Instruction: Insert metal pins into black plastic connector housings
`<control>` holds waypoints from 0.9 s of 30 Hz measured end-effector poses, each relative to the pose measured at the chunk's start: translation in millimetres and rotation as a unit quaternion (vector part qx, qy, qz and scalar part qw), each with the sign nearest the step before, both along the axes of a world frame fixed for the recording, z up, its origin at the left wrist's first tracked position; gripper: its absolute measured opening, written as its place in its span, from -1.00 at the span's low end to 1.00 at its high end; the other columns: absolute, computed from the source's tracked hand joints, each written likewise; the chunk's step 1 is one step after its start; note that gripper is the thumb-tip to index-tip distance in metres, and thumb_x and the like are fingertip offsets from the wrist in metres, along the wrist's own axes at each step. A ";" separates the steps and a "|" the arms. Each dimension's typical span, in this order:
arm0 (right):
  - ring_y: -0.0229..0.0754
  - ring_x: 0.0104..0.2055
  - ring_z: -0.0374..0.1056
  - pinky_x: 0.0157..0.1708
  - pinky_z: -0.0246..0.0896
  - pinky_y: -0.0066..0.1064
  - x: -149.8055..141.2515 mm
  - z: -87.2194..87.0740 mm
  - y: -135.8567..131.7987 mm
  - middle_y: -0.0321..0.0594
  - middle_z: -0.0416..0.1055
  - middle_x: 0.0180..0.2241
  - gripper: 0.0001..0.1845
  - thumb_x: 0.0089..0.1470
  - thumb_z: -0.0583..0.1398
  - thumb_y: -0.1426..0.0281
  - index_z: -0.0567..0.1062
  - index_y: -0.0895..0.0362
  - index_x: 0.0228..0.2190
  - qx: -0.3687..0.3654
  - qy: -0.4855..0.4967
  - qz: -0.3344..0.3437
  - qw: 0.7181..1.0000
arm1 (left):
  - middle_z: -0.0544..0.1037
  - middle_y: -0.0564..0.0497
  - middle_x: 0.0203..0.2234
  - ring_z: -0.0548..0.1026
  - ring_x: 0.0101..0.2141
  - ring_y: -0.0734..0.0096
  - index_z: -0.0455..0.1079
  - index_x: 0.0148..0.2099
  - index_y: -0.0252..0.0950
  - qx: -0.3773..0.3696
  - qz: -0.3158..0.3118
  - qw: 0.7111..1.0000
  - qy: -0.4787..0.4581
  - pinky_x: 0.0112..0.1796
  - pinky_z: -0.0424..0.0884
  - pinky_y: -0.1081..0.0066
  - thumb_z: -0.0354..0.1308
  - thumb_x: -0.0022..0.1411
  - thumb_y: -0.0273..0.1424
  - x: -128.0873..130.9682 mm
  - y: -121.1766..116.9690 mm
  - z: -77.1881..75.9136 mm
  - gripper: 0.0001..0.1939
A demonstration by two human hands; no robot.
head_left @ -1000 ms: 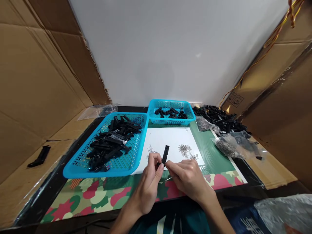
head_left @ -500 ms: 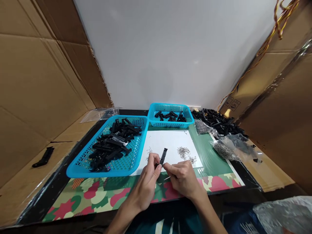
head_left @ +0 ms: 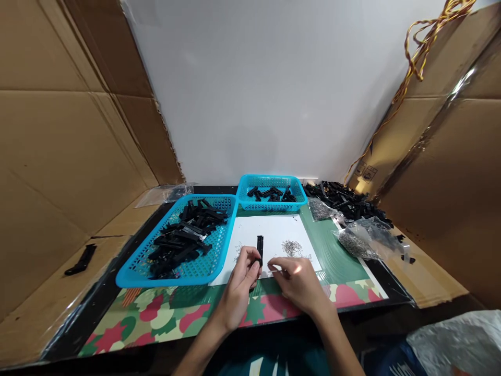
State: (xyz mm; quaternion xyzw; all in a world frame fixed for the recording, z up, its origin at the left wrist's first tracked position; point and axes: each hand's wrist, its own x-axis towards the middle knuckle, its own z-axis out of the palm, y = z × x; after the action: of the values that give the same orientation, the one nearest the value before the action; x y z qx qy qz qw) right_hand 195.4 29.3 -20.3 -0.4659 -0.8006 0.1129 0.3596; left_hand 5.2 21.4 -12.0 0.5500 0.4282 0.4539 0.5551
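Note:
My left hand (head_left: pixel 237 287) is closed around a narrow black plastic part (head_left: pixel 260 246), which points away from me, nearly upright in view. Just to its right, my right hand (head_left: pixel 299 286) has thumb and forefinger pinched together. A thin pale stick (head_left: pixel 274 270) shows at those fingers; its exact kind is too small to make out. Both hands are over the near edge of a white sheet (head_left: pixel 270 224). On that sheet, beyond my right hand, is a pile of small bent wire pieces (head_left: pixel 291 247). A sparser scatter of wires lies beside my left fingers.
A large blue basket (head_left: pixel 219 269) of black parts stands at left, a smaller blue basket (head_left: pixel 270 207) behind the sheet. Black parts (head_left: pixel 340 198) are heaped at back right near a plastic bag (head_left: pixel 356 243) of metal pieces. One black part (head_left: pixel 81 259) lies far left on cardboard.
My right fingers have come away from the black part, leaving a small gap. The part has turned more upright in view. The camera view has shifted slightly.

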 end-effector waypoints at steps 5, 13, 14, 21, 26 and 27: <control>-0.24 -0.55 0.37 -0.46 0.09 -0.44 12.9 6.9 -5.3 -0.32 0.55 -0.53 -0.81 0.25 0.24 0.49 0.70 0.09 -0.24 -0.061 0.025 -0.041 0.997 | 0.24 0.16 -0.41 0.09 -0.50 0.50 0.23 -0.09 -0.19 0.011 0.033 0.999 -0.016 -0.48 0.02 0.44 0.05 0.52 -0.06 -0.5 0.7 0.2 -0.70; -0.21 -0.52 0.37 -0.44 0.00 -0.41 3.5 14.9 -9.3 -0.34 0.53 -0.54 -0.91 0.23 0.34 0.35 0.71 0.01 -0.28 -0.178 0.032 -0.025 0.983 | 0.21 0.14 -0.40 0.15 -0.44 0.46 0.22 -0.11 -0.18 0.029 0.063 0.998 0.008 -0.44 0.11 0.44 0.07 0.53 -0.09 2.1 -4.9 0.3 -0.72; -0.21 -0.52 0.35 -0.45 -0.02 -0.41 2.0 14.5 -8.8 -0.34 0.51 -0.56 -0.93 0.22 0.36 0.35 0.71 0.00 -0.28 -0.180 0.028 -0.031 0.983 | 0.21 0.14 -0.39 0.16 -0.44 0.46 0.22 -0.11 -0.19 0.031 0.064 0.997 0.014 -0.43 0.11 0.44 0.07 0.53 -0.11 2.5 -5.0 0.6 -0.73; -0.23 -0.52 0.21 -0.44 -0.06 -0.39 -1.8 9.4 -7.6 -0.34 0.37 -0.59 -0.90 0.19 0.33 0.39 0.69 0.06 -0.36 -0.204 0.065 -0.026 0.976 | 0.29 0.11 -0.32 0.27 -0.35 0.42 0.26 -0.10 -0.20 0.055 0.044 0.996 0.063 -0.29 0.24 0.42 0.06 0.55 -0.15 2.0 -6.2 2.2 -0.77; -0.29 -0.56 -0.04 -0.50 -0.13 -0.39 -0.9 10.2 -6.4 -0.46 0.04 -0.63 -0.79 0.23 0.30 0.26 0.65 0.12 -0.36 -0.229 0.258 0.012 0.939 | 0.38 0.08 -0.17 0.39 -0.17 0.36 0.23 0.04 -0.15 0.067 0.015 0.994 0.086 -0.10 0.31 0.37 0.09 0.54 -0.19 3.0 -8.7 2.8 -0.81; -0.29 -0.55 -0.06 -0.51 -0.14 -0.39 -0.8 11.2 -6.3 -0.47 0.01 -0.62 -0.76 0.22 0.31 0.23 0.64 0.13 -0.36 -0.229 0.289 0.009 0.929 | 0.39 0.08 -0.16 0.40 -0.16 0.35 0.23 0.07 -0.14 0.067 0.006 0.994 0.089 -0.09 0.31 0.37 0.10 0.54 -0.19 3.4 -8.9 3.6 -0.80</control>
State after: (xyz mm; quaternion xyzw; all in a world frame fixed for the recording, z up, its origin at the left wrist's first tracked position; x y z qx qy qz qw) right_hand 194.7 23.0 -9.1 -0.4751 -0.6184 0.4267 0.4580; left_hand 8.6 12.5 -8.4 0.6210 0.4482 0.4344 0.4741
